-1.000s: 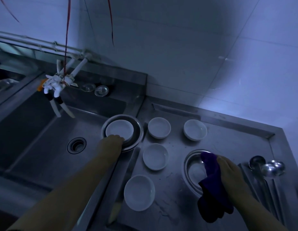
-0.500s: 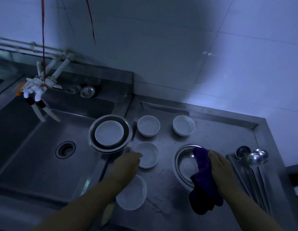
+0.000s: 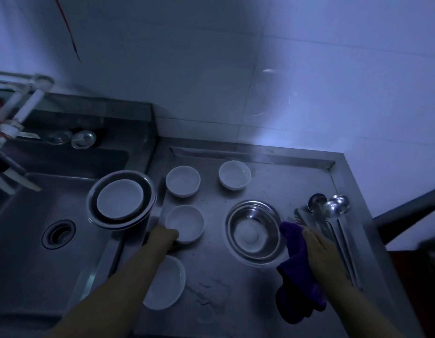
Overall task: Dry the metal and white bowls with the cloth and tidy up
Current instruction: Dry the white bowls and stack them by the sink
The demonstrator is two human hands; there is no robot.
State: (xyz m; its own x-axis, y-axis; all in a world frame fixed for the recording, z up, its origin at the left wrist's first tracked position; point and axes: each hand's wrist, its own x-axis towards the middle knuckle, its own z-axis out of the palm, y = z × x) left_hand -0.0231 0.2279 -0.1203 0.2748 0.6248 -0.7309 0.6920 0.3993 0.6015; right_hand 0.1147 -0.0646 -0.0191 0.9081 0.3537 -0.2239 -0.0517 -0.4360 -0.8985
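My left hand (image 3: 162, 236) grips the near left rim of the middle white bowl (image 3: 186, 222) on the steel counter. My right hand (image 3: 317, 247) holds a purple cloth (image 3: 296, 276) just right of an empty metal bowl (image 3: 254, 230); the cloth is outside the bowl. Another metal bowl (image 3: 148, 203) sits on the sink's edge with a white bowl (image 3: 120, 198) inside it. Two more white bowls (image 3: 183, 181) (image 3: 234, 174) stand at the back, and one white bowl (image 3: 166, 281) lies near, partly under my left forearm.
Several metal ladles (image 3: 333, 208) lie along the counter's right edge. The sink (image 3: 28, 252) with its drain (image 3: 58, 234) is to the left, a tap (image 3: 7, 132) above it. Two small round lids (image 3: 83, 139) sit on the sink's back ledge. A tiled wall rises behind.
My left hand left the metal bowl on the sink's edge and came to the middle white bowl. My right hand drew the cloth out of the metal bowl to its right side.
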